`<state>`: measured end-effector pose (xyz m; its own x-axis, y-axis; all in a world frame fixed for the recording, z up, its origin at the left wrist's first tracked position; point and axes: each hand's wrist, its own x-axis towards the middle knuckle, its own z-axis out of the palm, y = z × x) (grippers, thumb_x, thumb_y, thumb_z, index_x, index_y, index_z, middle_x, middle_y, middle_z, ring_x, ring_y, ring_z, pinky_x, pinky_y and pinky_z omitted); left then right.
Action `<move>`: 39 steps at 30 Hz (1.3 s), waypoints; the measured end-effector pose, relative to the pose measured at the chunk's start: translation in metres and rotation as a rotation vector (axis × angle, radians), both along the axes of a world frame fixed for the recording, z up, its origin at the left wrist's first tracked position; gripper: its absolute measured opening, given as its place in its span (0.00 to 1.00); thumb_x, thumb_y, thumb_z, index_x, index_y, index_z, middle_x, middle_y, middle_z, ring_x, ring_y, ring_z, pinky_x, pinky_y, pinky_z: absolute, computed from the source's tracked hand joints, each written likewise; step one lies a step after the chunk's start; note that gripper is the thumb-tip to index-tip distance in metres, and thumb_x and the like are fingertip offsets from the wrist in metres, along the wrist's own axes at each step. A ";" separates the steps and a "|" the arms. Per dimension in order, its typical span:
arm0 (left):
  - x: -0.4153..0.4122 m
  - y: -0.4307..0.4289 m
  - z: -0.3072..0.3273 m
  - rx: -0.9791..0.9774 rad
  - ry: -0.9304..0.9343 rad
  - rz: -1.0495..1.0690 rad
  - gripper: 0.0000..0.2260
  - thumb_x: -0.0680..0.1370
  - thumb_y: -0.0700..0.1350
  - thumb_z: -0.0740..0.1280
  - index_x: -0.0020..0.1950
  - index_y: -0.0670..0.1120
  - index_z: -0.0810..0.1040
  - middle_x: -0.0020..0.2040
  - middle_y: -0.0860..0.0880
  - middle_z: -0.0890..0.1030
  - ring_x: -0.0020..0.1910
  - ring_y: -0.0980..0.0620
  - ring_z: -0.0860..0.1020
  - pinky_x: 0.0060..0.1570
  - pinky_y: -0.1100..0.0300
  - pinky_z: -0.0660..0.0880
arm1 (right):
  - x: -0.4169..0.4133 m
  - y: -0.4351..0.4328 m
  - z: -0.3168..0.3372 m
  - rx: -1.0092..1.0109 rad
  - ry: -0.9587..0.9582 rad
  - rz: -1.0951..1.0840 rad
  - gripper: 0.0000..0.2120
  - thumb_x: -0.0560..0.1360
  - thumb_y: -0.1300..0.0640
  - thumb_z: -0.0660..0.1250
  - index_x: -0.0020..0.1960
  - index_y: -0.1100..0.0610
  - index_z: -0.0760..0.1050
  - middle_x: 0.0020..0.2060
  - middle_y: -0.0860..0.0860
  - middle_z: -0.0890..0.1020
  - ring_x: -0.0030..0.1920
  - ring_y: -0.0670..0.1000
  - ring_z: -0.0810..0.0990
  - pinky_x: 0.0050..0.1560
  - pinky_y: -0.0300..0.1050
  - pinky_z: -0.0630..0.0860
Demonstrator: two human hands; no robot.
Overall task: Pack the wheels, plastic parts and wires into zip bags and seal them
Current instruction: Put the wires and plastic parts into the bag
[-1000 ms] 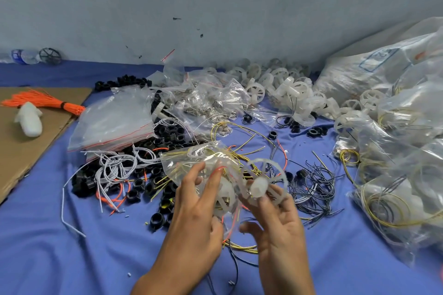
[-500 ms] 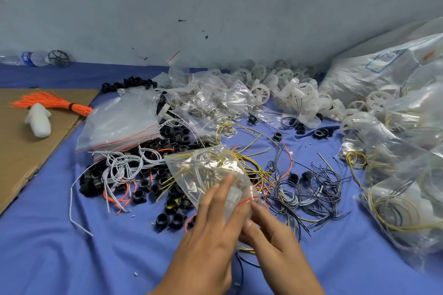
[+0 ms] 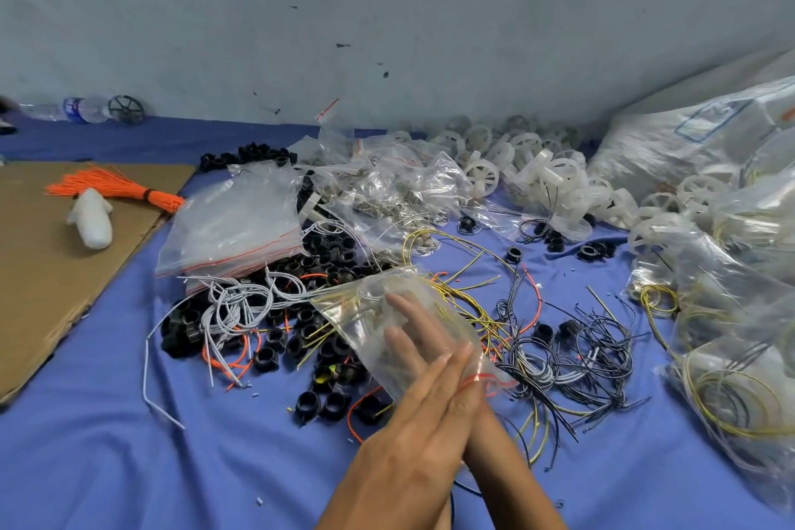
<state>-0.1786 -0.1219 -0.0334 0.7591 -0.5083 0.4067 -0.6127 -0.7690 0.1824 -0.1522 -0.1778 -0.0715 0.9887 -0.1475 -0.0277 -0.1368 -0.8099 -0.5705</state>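
Moved since one second ago: white wheel, then pinched by the right hand at the bag mouth, no longer outside it; both hands gone from pinching to flat.

Item: clear zip bag (image 3: 357, 314), red zip strip (image 3: 484, 379) at the near end. Position: held just above the blue cloth (image 3: 129, 443), over loose black plastic rings (image 3: 309, 400) and yellow wires (image 3: 473, 314). Contents: thin yellow wires and a pale ring shape at the far end, blurred through the film.

Risks, as judged:
- Wire end lying across the strip would keep the track from closing along its whole length.
- Trapped air could puff the bag and pop the seal open.
- Pressing with flat palms rather than running a pinch along the track could leave a gap at either corner.
- Slack hold may let the bag slide and spill into the unsorted pile below.

Left hand (image 3: 413, 443): spread flat, fingers straight and together, lying on top of the bag with fingertips at the strip.

Right hand (image 3: 413, 327): spread flat beneath the bag, straight fingers visible through the film, pressing up against the left.
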 end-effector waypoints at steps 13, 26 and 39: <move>0.005 -0.011 -0.019 -0.136 -0.089 0.098 0.21 0.81 0.34 0.49 0.72 0.43 0.71 0.69 0.45 0.74 0.67 0.46 0.75 0.66 0.56 0.68 | -0.021 -0.017 -0.029 -0.391 -0.239 0.175 0.30 0.67 0.74 0.62 0.68 0.79 0.62 0.69 0.76 0.64 0.72 0.75 0.59 0.72 0.74 0.48; 0.000 -0.011 -0.019 -0.192 -0.059 0.042 0.27 0.76 0.31 0.47 0.66 0.43 0.78 0.70 0.48 0.74 0.68 0.50 0.74 0.58 0.61 0.76 | -0.016 0.004 -0.016 -0.526 -0.063 0.053 0.20 0.74 0.81 0.44 0.65 0.85 0.57 0.67 0.80 0.61 0.69 0.79 0.58 0.72 0.73 0.49; -0.006 -0.008 -0.038 -0.243 -0.075 0.116 0.20 0.76 0.36 0.55 0.62 0.45 0.81 0.65 0.49 0.78 0.65 0.49 0.77 0.59 0.58 0.74 | -0.022 -0.103 0.015 0.777 0.101 0.339 0.13 0.77 0.66 0.68 0.60 0.56 0.80 0.54 0.53 0.85 0.59 0.54 0.82 0.64 0.50 0.75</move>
